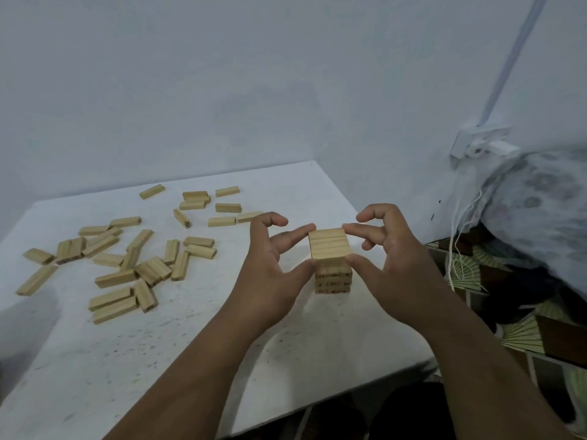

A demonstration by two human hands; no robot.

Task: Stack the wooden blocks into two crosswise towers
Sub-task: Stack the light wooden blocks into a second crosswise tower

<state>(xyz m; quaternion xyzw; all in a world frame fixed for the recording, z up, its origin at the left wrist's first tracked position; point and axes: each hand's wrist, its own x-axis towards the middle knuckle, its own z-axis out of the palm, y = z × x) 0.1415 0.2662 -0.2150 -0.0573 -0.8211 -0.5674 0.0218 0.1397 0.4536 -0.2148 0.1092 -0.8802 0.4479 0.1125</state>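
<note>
A tower of pale wooden blocks (332,258), several layers high and laid crosswise, stands right of the middle of the white table (158,360). Its top layer is three blocks side by side. My left hand (270,262) touches that top layer from the left, thumb at the near corner and a straight finger at the far corner. My right hand (390,252) mirrors it on the right side, thumb and forefinger against the layer's corners. Many loose blocks (133,262) lie scattered over the left and back of the table.
A pale wall runs close behind the table. To the right sits a bed with fan-patterned fabric (521,331) and a floral bundle (536,211), and a white socket box (479,144) with hanging cords (457,236). The table's right edge lies near the tower.
</note>
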